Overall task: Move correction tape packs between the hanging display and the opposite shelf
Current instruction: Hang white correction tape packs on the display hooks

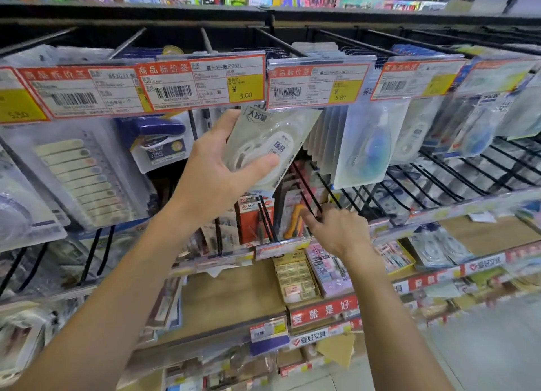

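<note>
My left hand [218, 168] holds a white correction tape pack [273, 144], thumb across its front, tilted just under the price tags of the hanging display [205, 83]. To its right a row of several correction tape packs [363, 150] hangs on the pegs, with more blue and white ones [474, 130] further right. My right hand [336, 229] reaches lower, its fingers curled around a black peg hook [310, 197] of the row below.
Price tag holders run along the peg fronts. Sticky index tabs [82, 180] and a blue stapler pack [158, 144] hang at the left. Below are shelves with eraser boxes [295, 279], small packets and red label strips [325, 308]. Floor shows at the lower right.
</note>
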Available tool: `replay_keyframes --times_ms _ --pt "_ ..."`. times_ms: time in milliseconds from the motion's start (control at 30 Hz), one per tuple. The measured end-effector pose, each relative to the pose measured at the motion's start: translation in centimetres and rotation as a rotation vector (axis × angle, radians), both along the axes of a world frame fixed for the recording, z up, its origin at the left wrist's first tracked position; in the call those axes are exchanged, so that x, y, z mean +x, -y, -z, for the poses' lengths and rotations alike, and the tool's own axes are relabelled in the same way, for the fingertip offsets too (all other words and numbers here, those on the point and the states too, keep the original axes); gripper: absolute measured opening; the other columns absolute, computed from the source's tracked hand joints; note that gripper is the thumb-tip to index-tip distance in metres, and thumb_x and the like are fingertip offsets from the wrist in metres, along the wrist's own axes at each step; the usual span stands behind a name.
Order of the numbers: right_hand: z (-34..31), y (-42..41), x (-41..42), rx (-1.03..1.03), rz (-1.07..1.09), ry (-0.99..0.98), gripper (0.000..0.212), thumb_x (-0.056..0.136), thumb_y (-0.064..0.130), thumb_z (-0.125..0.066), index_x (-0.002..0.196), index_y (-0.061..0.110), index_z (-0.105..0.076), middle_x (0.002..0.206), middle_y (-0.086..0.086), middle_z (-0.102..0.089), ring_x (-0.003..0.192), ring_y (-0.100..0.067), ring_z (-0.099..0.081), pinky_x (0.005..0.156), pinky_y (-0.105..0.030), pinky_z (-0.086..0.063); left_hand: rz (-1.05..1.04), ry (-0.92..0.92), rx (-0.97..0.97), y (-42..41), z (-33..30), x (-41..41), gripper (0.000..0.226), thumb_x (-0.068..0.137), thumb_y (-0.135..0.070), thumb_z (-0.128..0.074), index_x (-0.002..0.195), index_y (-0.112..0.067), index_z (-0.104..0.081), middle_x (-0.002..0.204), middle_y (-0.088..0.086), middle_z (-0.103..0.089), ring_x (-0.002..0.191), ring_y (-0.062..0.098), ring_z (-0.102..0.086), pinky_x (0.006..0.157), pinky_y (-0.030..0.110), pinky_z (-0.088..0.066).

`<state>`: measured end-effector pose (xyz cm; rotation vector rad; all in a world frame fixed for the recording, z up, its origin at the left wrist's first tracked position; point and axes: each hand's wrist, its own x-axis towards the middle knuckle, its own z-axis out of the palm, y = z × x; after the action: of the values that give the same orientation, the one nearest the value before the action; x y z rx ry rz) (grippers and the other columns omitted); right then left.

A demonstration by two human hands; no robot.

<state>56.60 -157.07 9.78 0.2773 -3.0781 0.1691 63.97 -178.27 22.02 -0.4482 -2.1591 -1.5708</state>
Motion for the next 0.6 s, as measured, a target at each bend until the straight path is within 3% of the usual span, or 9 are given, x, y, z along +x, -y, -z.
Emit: replay_keyframes --times_ms 67,133,200,300,400,500,600 --pt "0.1 0.0 0.0 -0.004 0.003 -0.004 0.068 0.101 0.067 -0.024 0.104 0.009 -0.06 0.102 -0.016 -0.07 0.097 -0.035 -0.066 0.071 -0.038 -0.04 -0.016 0.001 0.0 -0.1 -0.2 -0.4 0.042 0.087 -0.02 -0.075 0.117 -0.04 -0.054 0.114 -0.016 -0.068 0.105 0.008 -0.068 0.087 0.034 -0.058" --pt "0.1 0.0 0.0 -0.011 0.004 -0.006 0.067 0.101 0.066 -0.025 0.102 0.009 -0.06 0.101 -0.015 -0.07 0.096 -0.035 -0.066 0.071 -0.038 -0.04 -0.002 0.016 0.014 -0.4 -0.5 -0.5 0.041 0.09 -0.024 -0.071 0.122 -0.039 -0.051 0.119 -0.014 -0.066 0.098 0.016 -0.07 0.06 0.041 -0.062" --pt "0.1 0.0 0.0 -0.022 0.004 -0.013 0.066 0.101 0.065 -0.025 0.103 0.009 -0.06 0.102 -0.015 -0.07 0.097 -0.035 -0.066 0.071 -0.039 -0.04 0.001 0.026 0.01 -0.5 -0.4 -0.5 0.04 0.093 -0.029 -0.068 0.127 -0.037 -0.049 0.122 -0.012 -0.063 0.083 0.033 -0.069 0.038 0.044 -0.054" --pt "0.1 0.0 0.0 -0.026 0.006 -0.029 0.065 0.101 0.064 -0.026 0.104 0.009 -0.06 0.102 -0.016 -0.07 0.097 -0.035 -0.066 0.071 -0.038 -0.04 0.002 0.082 0.017 -0.6 0.0 -0.5 0.044 0.093 -0.035 -0.065 0.133 -0.032 -0.047 0.125 -0.012 -0.061 0.079 0.049 -0.064 0.036 0.047 -0.052" --pt "0.2 0.1 0.0 -0.032 0.003 -0.032 0.063 0.102 0.063 -0.027 0.099 0.009 -0.06 0.101 -0.016 -0.071 0.097 -0.036 -0.066 0.07 -0.038 -0.038 0.046 0.144 0.074 -0.8 0.2 -0.2 0.053 0.091 -0.033 -0.065 0.138 -0.021 -0.044 0.13 -0.006 -0.059 0.087 0.037 -0.069 0.038 0.04 -0.054" --pt "0.2 0.2 0.1 -0.037 0.007 -0.037 0.06 0.103 0.061 -0.028 0.093 0.01 -0.058 0.1 -0.016 -0.071 0.095 -0.036 -0.067 0.068 -0.037 -0.037 0.087 0.166 0.096 -1.0 0.3 0.2 0.032 0.095 -0.025 -0.066 0.123 -0.024 -0.05 0.113 -0.009 -0.065 0.086 0.03 -0.069 0.037 0.035 -0.052" --pt "0.3 0.3 0.1 -0.028 0.015 -0.05 0.063 0.102 0.062 -0.027 0.098 0.009 -0.062 0.098 -0.015 -0.071 0.093 -0.035 -0.067 0.066 -0.036 -0.037 0.083 0.207 0.087 -1.3 0.5 0.6 0.024 0.097 -0.022 -0.065 0.116 -0.022 -0.051 0.101 -0.012 -0.068 0.078 0.044 -0.066 0.035 0.043 -0.052"
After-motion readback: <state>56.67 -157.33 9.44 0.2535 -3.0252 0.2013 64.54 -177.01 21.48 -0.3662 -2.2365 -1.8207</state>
